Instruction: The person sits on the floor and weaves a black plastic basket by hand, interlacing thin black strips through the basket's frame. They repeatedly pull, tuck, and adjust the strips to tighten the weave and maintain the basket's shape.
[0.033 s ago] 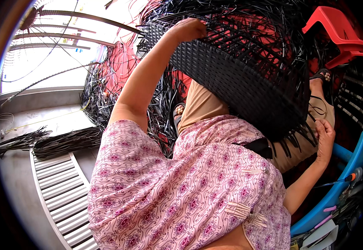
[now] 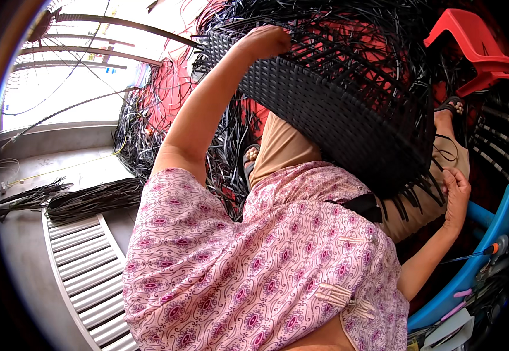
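A large black woven piece (image 2: 324, 111) of flat plastic strips lies tilted across my lap and legs, its loose strip ends hanging out near my waist. At its far left rim my left hand (image 2: 266, 42) is closed, fingers curled over the edge; the fingertips are partly hidden. On the right, beside the near corner, my right hand (image 2: 456, 186) is pinched shut on a thin black strip end (image 2: 440, 188), only partly visible. Long unwoven strips (image 2: 354, 64) stand and cross behind the rim.
Heaps of loose black strips (image 2: 231, 128) cover the red floor (image 2: 172, 93). A red plastic stool (image 2: 471, 47) stands far right; a blue plastic chair or stool (image 2: 465, 281) holding tools is near right. Strip bundles (image 2: 96, 199) lie beside a pale slatted rack (image 2: 85, 251) on the left.
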Motion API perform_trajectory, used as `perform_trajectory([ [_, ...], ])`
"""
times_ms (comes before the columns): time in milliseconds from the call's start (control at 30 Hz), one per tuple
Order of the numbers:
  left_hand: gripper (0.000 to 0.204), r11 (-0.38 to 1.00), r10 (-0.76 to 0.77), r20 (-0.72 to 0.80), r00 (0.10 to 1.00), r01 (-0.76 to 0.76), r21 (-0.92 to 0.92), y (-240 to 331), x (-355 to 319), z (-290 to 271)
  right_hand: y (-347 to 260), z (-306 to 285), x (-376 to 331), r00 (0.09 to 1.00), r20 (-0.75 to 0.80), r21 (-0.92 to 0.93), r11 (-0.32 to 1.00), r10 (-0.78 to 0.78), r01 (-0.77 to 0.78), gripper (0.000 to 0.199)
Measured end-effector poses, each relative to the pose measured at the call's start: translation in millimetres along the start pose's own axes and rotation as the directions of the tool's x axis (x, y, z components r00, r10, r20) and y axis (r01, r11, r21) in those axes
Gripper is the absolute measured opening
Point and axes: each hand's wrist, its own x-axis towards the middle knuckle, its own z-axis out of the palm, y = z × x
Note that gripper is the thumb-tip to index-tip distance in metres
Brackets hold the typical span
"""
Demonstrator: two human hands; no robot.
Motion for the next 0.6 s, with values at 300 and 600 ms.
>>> perform_trajectory([
  [300, 0.017, 0.984, -0.119, -0.063, 0.991, 0.109, -0.144, 9, 5, -21, -1, 8, 1, 1.000, 0.011, 0.023, 1.000, -0.010, 0.009, 0.019],
  [600, 0.026, 0.992, -0.122, 0.139, 0.983, 0.117, 0.041, -12, 18, -15, -1, 16, 6, 0.999, 0.033, 0.025, 0.999, -0.025, 0.024, 0.018],
])
